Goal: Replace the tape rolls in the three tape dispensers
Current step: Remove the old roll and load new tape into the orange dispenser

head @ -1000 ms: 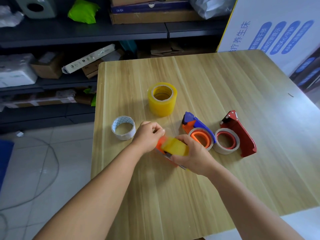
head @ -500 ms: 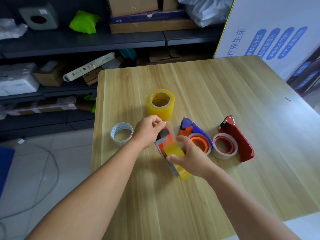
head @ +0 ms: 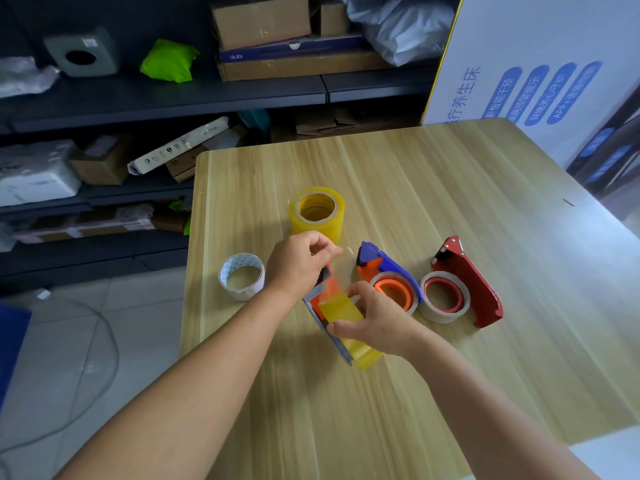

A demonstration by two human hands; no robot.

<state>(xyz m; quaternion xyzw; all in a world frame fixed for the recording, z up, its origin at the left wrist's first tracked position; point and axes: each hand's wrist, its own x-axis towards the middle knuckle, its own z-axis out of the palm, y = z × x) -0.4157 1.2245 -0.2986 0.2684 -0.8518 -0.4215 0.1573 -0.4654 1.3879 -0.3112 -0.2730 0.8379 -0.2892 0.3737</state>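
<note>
1. Closest in, the right hand [head: 377, 323] is wrapped around an orange dispenser [head: 320, 296] with a yellow tape roll [head: 346, 320] already seated in it, propped on the wooden table [head: 450, 393].
2. Just past it, the left hand [head: 298, 263] is pinching what looks like the clear tape end at the dispenser's head. So I'd say we're at threading; next it needs pulling flat over the blade without sticking to itself.
3. Beside those, the blue dispenser [head: 388, 268] and red dispenser [head: 467, 282] lie with whitish rolls in them. Can't tell if those are new.
4. Further out: a white roll [head: 242, 277] and a fat yellow roll [head: 317, 211], both loose.
</note>
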